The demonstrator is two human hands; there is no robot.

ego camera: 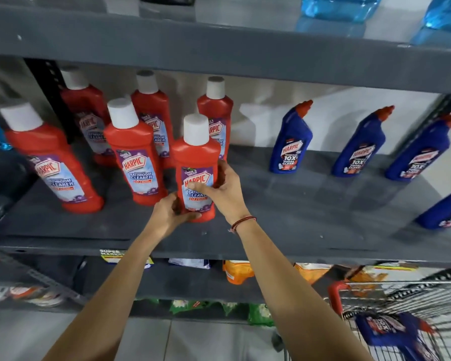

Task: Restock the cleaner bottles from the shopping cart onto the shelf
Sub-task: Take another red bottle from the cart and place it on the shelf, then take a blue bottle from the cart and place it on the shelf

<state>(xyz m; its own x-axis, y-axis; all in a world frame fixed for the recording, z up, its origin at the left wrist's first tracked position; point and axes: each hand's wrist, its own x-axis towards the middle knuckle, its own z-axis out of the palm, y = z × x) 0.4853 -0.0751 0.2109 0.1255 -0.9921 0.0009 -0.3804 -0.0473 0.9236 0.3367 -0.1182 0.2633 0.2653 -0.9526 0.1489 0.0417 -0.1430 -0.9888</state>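
A: Where's the bottle rn?

B: The red plastic bathroom-cleaner bottle w/ white cap [196, 162] stands upright on the dark grey metal shelf [284, 209], near the front edge. Both hands are on it. Left hand [167, 217] is wrapped round the base from the left side, fingers curled tight on the plastic. Right hand [223, 190] clasps the right side, thumb laid across the label, fingers behind.

A: Neighbours?

B: Five more red bottles of the same kind [133, 152] to its left and behind, all upright; the nearest one is just beside the held bottle. Further right, well apart, three blue angled-neck toilet-cleaner bottles w/ red caps [290, 142] in a row, plus a fourth at the frame's right edge.

A: Cart?

B: The wire shopping cart w/ red handle trim [406, 295] is bottom right, below shelf level. Blue cleaner bottles in the cart [391, 332] lie on their sides, blurry. A red-black thread bracelet [242, 222] sits on the right wrist.
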